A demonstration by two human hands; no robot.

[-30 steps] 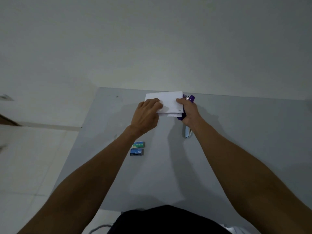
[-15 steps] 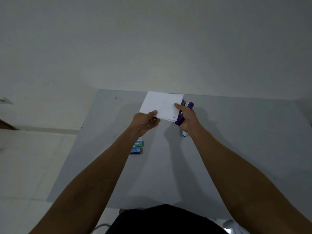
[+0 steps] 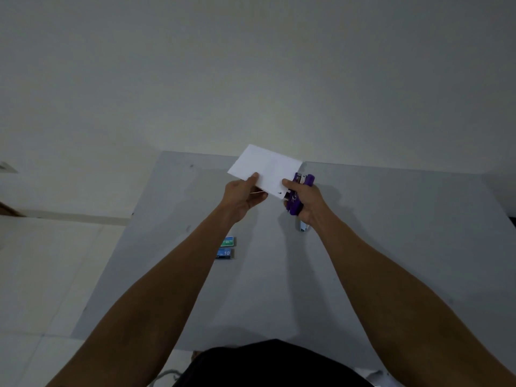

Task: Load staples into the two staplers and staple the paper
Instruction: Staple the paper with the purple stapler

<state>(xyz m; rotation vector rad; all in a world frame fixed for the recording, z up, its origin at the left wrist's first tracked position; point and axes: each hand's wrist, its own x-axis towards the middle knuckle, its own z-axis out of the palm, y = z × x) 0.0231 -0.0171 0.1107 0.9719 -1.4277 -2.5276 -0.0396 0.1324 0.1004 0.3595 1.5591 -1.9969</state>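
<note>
A white stack of paper (image 3: 265,169) is held tilted above the far part of the grey table (image 3: 391,233). My left hand (image 3: 241,196) pinches its near left edge. My right hand (image 3: 305,198) grips a purple stapler (image 3: 300,191) whose jaw is at the paper's near right corner. A second, light blue stapler (image 3: 303,227) lies on the table just below my right wrist, mostly hidden. Two small staple boxes lie beside my left forearm, a green one (image 3: 227,242) and a blue one (image 3: 224,253).
The table's left edge (image 3: 111,263) drops to a pale tiled floor (image 3: 42,275). A plain wall (image 3: 251,65) rises behind the table's far edge. My dark clothing (image 3: 273,364) fills the bottom centre.
The paper has been lifted off the table and tilted, its far end up. My left hand shifted from on top of the paper to pinching its near edge. The purple stapler stayed at the paper's corner.
</note>
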